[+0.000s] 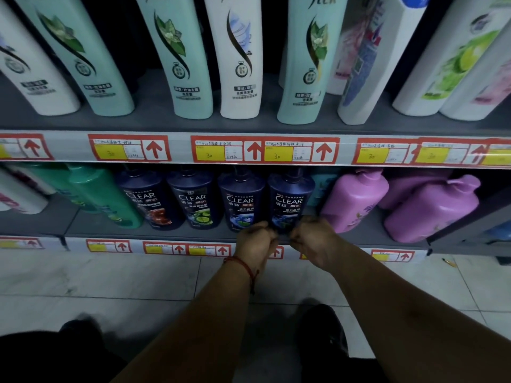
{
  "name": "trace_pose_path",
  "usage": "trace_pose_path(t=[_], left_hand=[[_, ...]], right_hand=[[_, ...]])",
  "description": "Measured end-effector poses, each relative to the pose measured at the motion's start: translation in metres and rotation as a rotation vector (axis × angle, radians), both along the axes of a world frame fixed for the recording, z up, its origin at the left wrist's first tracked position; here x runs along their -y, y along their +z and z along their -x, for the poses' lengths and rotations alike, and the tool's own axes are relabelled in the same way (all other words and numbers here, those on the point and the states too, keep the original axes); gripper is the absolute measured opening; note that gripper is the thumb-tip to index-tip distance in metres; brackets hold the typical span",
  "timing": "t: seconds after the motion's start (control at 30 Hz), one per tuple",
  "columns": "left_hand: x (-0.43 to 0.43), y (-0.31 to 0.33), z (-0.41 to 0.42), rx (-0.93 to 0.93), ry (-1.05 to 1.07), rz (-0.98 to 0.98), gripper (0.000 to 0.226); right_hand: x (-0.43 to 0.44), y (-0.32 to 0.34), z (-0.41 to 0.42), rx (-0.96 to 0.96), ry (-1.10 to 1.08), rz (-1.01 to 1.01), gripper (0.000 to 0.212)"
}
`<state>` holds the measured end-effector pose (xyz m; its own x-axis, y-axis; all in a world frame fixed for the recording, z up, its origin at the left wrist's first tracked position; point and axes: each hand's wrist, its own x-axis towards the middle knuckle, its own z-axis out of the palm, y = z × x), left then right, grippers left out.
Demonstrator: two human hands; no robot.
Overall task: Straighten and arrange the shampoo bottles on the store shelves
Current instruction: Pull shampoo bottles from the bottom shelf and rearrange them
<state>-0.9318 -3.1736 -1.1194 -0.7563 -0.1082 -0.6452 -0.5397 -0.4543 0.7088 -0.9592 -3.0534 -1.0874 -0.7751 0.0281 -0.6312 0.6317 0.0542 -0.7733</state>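
Two curled hands, left hand (255,239), right hand (313,237), flank rightmost CLEAR bottle (289,201) base; grip unclear.

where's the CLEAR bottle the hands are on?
Head view, centre-right on the lower shelf: the rightmost CLEAR bottle of four, beside a purple bottle. The left hand and right hand grip its base.

price labels (210,153): red-yellow; floor (110,277): pale tiles; shoe (323,327): black
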Motion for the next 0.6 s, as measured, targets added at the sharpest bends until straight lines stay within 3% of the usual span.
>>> trace_pose_path(t=[0.1, 0.2, 0.33, 0.43, 0.6], left_hand=[[0.01, 0.012, -0.004, -0.004, -0.038, 0.134, 0.025], [0.026, 0.033, -0.019, -0.088, -0.162, 0.432, 0.025], [0.048, 0.068, -0.046, -0.27, -0.39, 0.736, 0.02], [0.068, 0.103, -0.069, -0.382, -0.521, 0.954, 0.016], [0.105, 0.168, -0.107, -0.481, -0.602, 1.331, 0.052]], right_hand=[[-0.001, 0.005, 0.0, -0.035, 0.119, -0.148, 0.016], [0.001, 0.017, -0.005, -0.185, 0.294, -0.419, 0.004], [0.006, 0.046, -0.028, -0.409, 0.707, -0.883, 0.027], [0.012, 0.087, -0.054, -0.54, 0.807, -0.922, 0.043], [0.031, 0.16, -0.087, -0.717, 0.9, -0.865, 0.049]])
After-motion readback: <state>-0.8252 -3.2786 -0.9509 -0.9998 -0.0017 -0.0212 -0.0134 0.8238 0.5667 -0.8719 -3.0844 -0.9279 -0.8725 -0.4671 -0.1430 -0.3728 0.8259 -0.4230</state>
